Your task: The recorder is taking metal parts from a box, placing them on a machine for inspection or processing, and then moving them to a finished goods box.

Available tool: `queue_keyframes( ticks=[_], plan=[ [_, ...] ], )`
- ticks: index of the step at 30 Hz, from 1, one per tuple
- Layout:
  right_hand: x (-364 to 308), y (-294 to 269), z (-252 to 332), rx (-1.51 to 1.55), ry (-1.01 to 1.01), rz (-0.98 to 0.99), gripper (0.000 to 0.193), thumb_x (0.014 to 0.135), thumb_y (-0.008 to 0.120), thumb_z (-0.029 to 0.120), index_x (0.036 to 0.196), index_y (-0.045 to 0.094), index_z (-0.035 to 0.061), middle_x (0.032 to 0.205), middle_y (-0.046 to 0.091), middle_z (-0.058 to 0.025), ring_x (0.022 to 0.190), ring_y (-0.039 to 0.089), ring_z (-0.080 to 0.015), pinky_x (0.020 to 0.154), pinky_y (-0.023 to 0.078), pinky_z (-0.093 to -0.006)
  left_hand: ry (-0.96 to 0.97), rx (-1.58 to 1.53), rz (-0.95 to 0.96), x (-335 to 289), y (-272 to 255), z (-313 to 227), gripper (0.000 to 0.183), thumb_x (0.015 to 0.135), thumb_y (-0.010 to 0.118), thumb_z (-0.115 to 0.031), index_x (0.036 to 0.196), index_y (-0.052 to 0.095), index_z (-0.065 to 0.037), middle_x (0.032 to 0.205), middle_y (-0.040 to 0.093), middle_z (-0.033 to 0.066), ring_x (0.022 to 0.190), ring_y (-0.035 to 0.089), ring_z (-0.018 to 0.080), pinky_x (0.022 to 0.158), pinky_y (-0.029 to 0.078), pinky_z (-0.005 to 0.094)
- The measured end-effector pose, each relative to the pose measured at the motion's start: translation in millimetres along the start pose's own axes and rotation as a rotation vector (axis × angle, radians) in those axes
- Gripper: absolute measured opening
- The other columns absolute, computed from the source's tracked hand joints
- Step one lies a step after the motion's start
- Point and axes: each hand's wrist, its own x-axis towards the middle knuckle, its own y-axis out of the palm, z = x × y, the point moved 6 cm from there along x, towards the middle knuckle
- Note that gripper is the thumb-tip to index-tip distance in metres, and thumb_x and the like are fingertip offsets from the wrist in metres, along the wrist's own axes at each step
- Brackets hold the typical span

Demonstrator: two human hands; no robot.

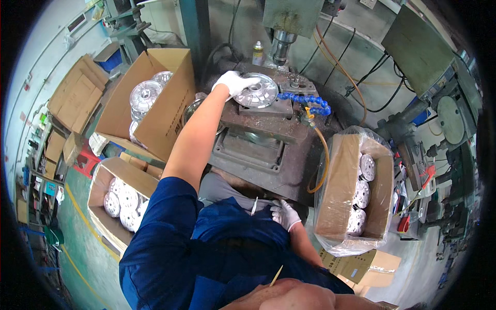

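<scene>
A shiny round metal casting (261, 95) with a raised centre lies on the block of the press, beneath its spindle (282, 46). My left hand (233, 83), in a white glove, grips the casting's left edge, fingers reaching over its top. My right hand (285, 215), also gloved, rests low by my lap near the machine's front edge; its fingers are apart and hold nothing. Beside the casting runs a blue segmented coolant hose (310, 99) with a yellow fitting. Another metal ring-like part (192, 111) is partly hidden behind my left forearm.
An open carton (168, 121) with castings stands at left, and another carton (101, 194) of castings is nearer me. A plastic-lined carton (330, 217) with castings stands at right. A spray can (257, 53) is behind the block. An orange hose (324, 155) hangs in front.
</scene>
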Motion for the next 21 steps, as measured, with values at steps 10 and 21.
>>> queue_keyframes(
  ticks=[10, 21],
  plan=[
    [-1.8, -0.4, -5.1, -0.04, 0.017, -0.046, 0.043, 0.094, 0.044, 0.047, 0.117, 0.054, 0.0124, 0.095, 0.063, -0.0095, 0.074, 0.06, -0.0206, 0.069, 0.051, -0.0347, 0.022, -0.002, -0.019, 7.0, 2.1, 6.4, 0.059, 0.072, 0.072, -0.044, 0.104, 0.064, 0.006, 0.089, 0.067, 0.0122, 0.07, 0.059, 0.0151, 0.062, 0.047, 0.029],
    [8.1, -3.1, -9.3, -0.049, 0.078, -0.055, 0.043, 0.094, 0.043, 0.047, 0.118, 0.053, 0.0134, 0.096, 0.063, -0.0095, 0.076, 0.06, -0.0211, 0.07, 0.051, -0.0351, 0.044, 0.06, -0.06, 3.1, 1.1, 2.7, 0.057, 0.074, 0.069, -0.044, 0.104, 0.065, 0.004, 0.09, 0.067, 0.0135, 0.073, 0.062, 0.017, 0.066, 0.048, 0.029]
  ],
)
